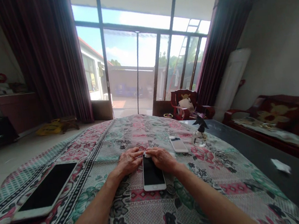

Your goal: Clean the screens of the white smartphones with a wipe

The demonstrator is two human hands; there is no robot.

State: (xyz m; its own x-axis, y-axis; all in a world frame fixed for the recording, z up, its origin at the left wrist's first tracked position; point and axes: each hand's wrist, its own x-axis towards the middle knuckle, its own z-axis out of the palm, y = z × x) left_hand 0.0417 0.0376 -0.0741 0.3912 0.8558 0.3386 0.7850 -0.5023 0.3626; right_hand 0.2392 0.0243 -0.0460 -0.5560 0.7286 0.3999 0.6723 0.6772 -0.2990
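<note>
A white-framed smartphone (153,174) with a dark screen lies face up on the patterned cloth in front of me. My left hand (129,161) rests flat beside its upper left edge, fingers stretched toward the phone's top. Across the upper right part of the phone lies my right hand (160,158), its fingers bent over a small white piece (147,156) that looks like folded tissue, mostly hidden. Just right of that hand is a second white phone (178,144). On the left, a larger white tablet (47,188) has its dark screen up.
The floral cloth (140,217) covers the table. A clear spray bottle (200,136) with a black head stands beyond the second phone. Crumpled white paper (281,166) lies on a dark surface at right. A wooden chair (183,104), a sofa (276,115) and glass doors surround the table.
</note>
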